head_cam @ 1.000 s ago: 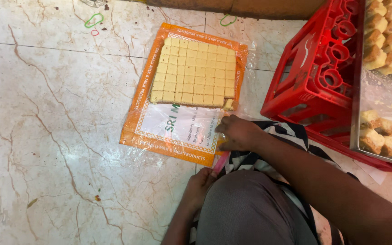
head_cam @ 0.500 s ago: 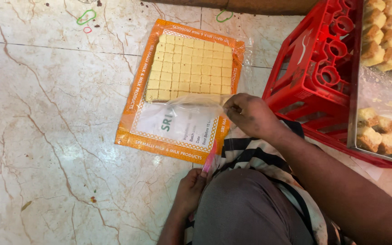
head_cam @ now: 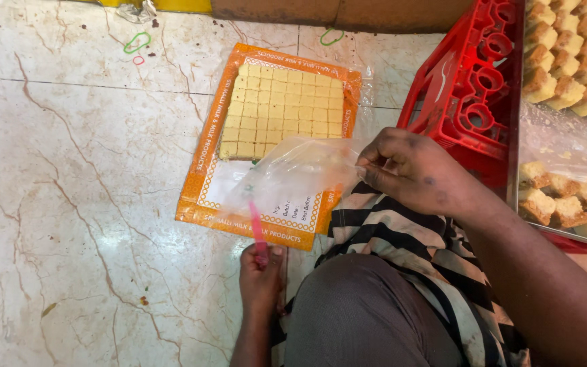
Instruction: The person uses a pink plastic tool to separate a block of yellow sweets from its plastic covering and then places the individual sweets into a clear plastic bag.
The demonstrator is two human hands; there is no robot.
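Holding a clear plastic sheet (head_cam: 293, 173) by its corner, the right hand (head_cam: 416, 173) pinches it shut between fingers and thumb at about 3 o'clock of the orange-bordered tray (head_cam: 202, 183). The sheet is lifted and stretched over the tray's near, bare end, at 6 o'clock of the sweets. The left hand (head_cam: 261, 275) lies lower, at 6 o'clock of the tray, closed on a thin pink strip (head_cam: 257, 231) that runs up toward the sheet; whether the strip is joined to the sheet I cannot tell, as the film blurs it.

The yellow cut squares (head_cam: 283, 109) fill the far part of the tray in even rows, uncovered; the near part shows only the printed liner. So the slab looks already cut and laid, while the covering is only begun: the sheet hangs over the near end and does not yet reach the sweets.

At 3 o'clock a red crate (head_cam: 473, 88) stands on the marble floor (head_cam: 76, 204), with a metal tray of browner sweets (head_cam: 565, 75) beyond it.
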